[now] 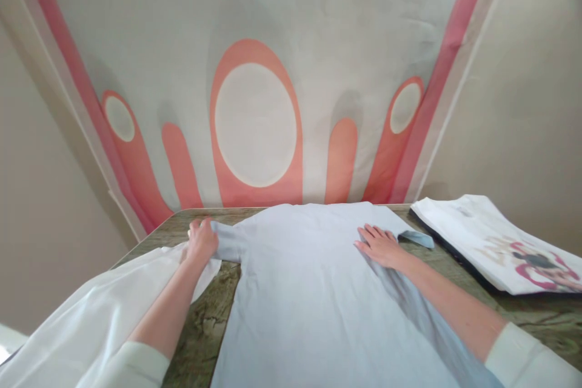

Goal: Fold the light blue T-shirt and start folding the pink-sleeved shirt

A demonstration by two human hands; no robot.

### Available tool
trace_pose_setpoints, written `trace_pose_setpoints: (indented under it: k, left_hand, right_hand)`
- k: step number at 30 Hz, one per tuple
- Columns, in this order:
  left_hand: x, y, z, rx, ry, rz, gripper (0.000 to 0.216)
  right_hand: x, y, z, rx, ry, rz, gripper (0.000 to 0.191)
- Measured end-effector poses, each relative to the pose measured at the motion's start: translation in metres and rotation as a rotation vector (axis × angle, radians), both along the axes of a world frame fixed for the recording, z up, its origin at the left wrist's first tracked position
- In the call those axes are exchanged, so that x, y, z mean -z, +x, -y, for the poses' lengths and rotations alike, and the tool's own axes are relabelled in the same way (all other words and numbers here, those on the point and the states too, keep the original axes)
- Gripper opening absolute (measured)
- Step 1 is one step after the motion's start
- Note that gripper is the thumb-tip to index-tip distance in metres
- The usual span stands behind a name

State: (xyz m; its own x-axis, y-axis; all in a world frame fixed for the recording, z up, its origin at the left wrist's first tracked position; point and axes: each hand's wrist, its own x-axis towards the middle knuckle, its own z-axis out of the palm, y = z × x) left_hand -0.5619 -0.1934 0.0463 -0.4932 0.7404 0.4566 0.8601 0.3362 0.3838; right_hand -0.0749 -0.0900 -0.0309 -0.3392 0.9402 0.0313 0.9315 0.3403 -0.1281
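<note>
A light blue T-shirt (304,297) lies spread over the wooden table, its far edge near the table's back. My left hand (202,240) has its fingers closed around the end of the shirt's left sleeve. Flat on the upper right part of the shirt rests my right hand (379,246), fingers stretched out. Just beyond it the right sleeve is partly folded, and the shirt's right side is creased under my forearm. White cloth (122,303) lies beneath and beside my left forearm.
Folded garments with a white printed shirt (500,242) on top lie at the right of the wooden table (207,321). Behind the table hangs a grey and pink printed sheet (313,42). Plain walls stand on both sides.
</note>
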Motion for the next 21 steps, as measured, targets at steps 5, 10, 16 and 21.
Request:
trace_pose_setpoints:
  k: [5,10,16,21]
  left_hand:
    - [-0.001,0.099,0.000,0.358,-0.204,-0.204,0.051]
    - [0.001,0.226,-0.020,0.915,-0.553,-0.107,0.058]
    - [0.013,0.357,-0.065,1.038,-0.698,-0.159,0.060]
    - [0.050,0.399,-0.079,0.944,-0.496,-0.205,0.060]
  right_hand:
    - [-0.025,0.035,-0.031,0.145,0.088,-0.204,0.048]
    - [-0.032,0.079,-0.060,0.391,0.072,-0.203,0.039]
    - [-0.019,0.095,-0.065,0.521,0.040,-0.218,0.043]
    - [-0.023,0.109,-0.068,0.559,-0.043,-0.300,0.040]
